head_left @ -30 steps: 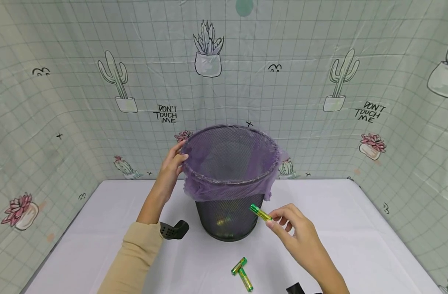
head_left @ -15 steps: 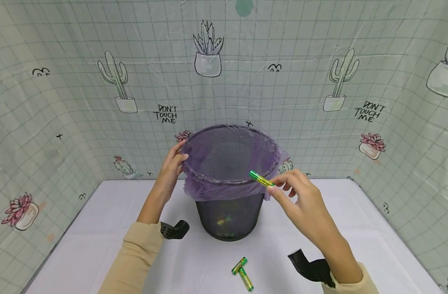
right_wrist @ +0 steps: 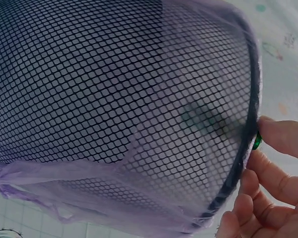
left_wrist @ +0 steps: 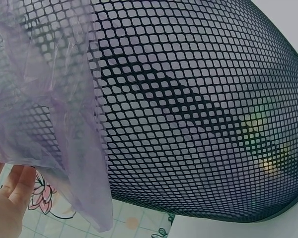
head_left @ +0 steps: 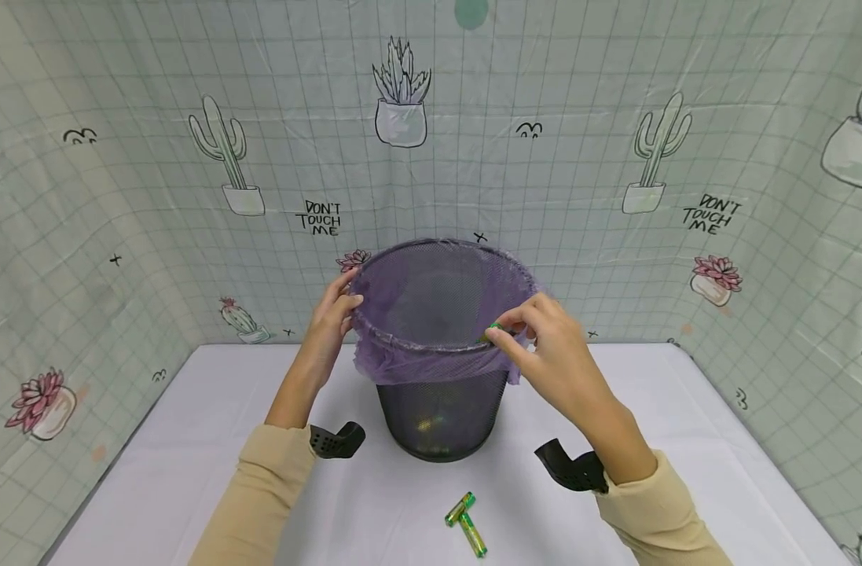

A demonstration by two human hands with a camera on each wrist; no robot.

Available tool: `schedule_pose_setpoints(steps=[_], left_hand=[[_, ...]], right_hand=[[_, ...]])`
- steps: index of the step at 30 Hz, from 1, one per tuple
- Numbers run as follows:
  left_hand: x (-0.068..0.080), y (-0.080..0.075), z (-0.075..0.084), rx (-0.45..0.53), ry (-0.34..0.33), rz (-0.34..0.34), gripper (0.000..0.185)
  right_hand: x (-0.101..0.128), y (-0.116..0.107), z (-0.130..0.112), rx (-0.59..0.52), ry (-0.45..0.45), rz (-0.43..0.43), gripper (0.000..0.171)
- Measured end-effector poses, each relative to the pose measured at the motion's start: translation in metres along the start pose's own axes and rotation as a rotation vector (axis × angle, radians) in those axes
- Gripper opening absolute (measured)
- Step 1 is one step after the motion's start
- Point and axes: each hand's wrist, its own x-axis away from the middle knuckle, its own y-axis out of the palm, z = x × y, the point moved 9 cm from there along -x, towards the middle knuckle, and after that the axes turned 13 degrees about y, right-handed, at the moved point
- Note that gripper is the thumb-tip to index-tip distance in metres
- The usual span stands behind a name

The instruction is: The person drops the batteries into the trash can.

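A black mesh wastebasket (head_left: 441, 417) stands mid-table, lined with a purple bag (head_left: 445, 367) folded over its rim. My left hand (head_left: 326, 326) grips the rim on the left, thumb on top and fingers outside. At the front right of the rim, my right hand (head_left: 551, 346) pinches a green and gold battery (head_left: 489, 333) between thumb and fingers, its far end dipping inside the opening. The right wrist view shows the battery's green end (right_wrist: 258, 141) by the thumb, with its dim shape through the mesh. Two like batteries (head_left: 473, 535) lie touching on the table in front.
Through the mesh, blurred yellow-green shapes (left_wrist: 263, 144) show low in the basket. A white cloth (head_left: 155, 472) covers the table, and a hanging grid-patterned sheet (head_left: 296, 118) encloses the back and sides. Each wrist carries a black camera mount (head_left: 575, 469).
My right hand has risen from in front of the basket to its rim, carrying the battery, which now tips down into the opening. The left hand stays where it was.
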Motion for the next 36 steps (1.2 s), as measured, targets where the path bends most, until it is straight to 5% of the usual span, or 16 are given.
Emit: schedule_pose_setpoints(steps=[25,36], left_hand=[[0.000,-0.001,-0.001,-0.010,-0.010,-0.019,0.058],[-0.001,0.000,-0.002,-0.021,-0.009,-0.026,0.057]], right_hand=[[-0.002,0.005,0.006,0.013,0.042,-0.038,0.015],[0.023,-0.002,0.016,-0.024,0.022,0.035,0.025]])
